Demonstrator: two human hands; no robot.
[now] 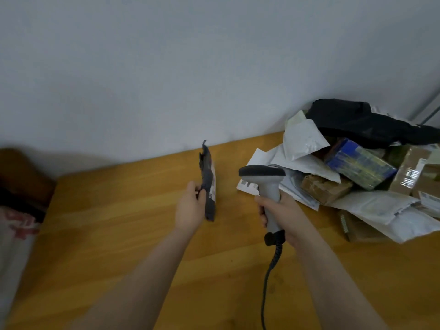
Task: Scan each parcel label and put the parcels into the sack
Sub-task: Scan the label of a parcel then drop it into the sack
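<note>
A wooden table (119, 234) stands against a plain grey wall (166, 67). At its right end lies a loose pile (357, 182) of white mailers and brown cartons, with a blue box (359, 163) among them and a black bag (371, 125) slumped on top. Nothing lies between the two hands.

The left hand (190, 206) holds a flat dark grey parcel (207, 182) above the middle of the table, thumb and fingers pinching its near edge. The parcel stands on end, its long axis running up and down and leaning slightly away, so that it shows almost edge-on. Its white label (212, 186) faces right, towards the scanner (262, 173).

The right hand (283, 215) is wrapped tightly round the scanner's grey handle, the dark head sitting level with the label and just beside the parcel. A cable (264, 294) trails from the handle to the bottom edge.

The label's print is too blurred and too oblique to read. At the left edge, white fabric (16, 234) with red marks and a brown shape (23, 172) above it are both cut off and smeared; what they are cannot be told.
</note>
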